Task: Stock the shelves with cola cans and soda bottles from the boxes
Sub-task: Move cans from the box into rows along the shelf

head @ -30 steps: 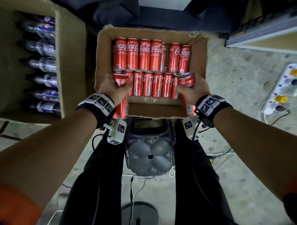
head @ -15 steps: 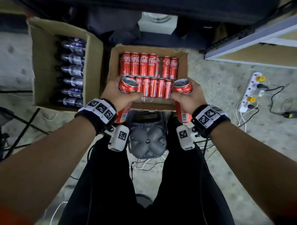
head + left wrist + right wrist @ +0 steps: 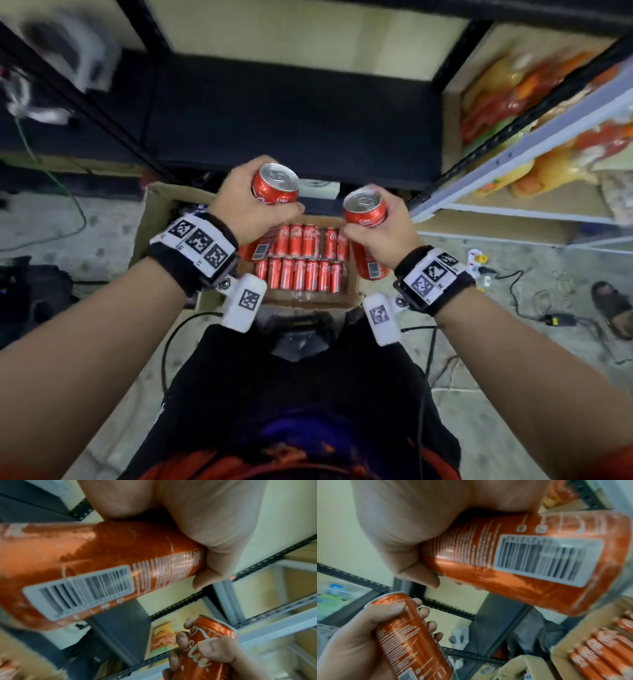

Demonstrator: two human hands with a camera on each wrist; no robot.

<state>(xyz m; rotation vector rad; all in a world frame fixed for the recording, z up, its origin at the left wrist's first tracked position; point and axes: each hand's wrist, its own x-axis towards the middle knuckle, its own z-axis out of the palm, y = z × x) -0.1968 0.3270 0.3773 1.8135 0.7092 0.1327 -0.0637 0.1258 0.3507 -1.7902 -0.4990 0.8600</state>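
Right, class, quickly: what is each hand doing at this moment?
Left hand: closed around a red cola can.
Right hand: closed around another red cola can.

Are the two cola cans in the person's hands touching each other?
Apart. The head view shows the can in the left hand and the can in the right hand with a clear gap between them, the box of cans visible below.

A grey concrete floor [image 3: 496, 394] carries an open cardboard box [image 3: 352, 294] with two rows of red cans [image 3: 301, 260] lying flat. A second box [image 3: 154, 202] stands just left of it. A power strip [image 3: 478, 258], cables and a sandal [image 3: 613, 305] lie to the right. The dark shelf [image 3: 291, 113] stands beyond.
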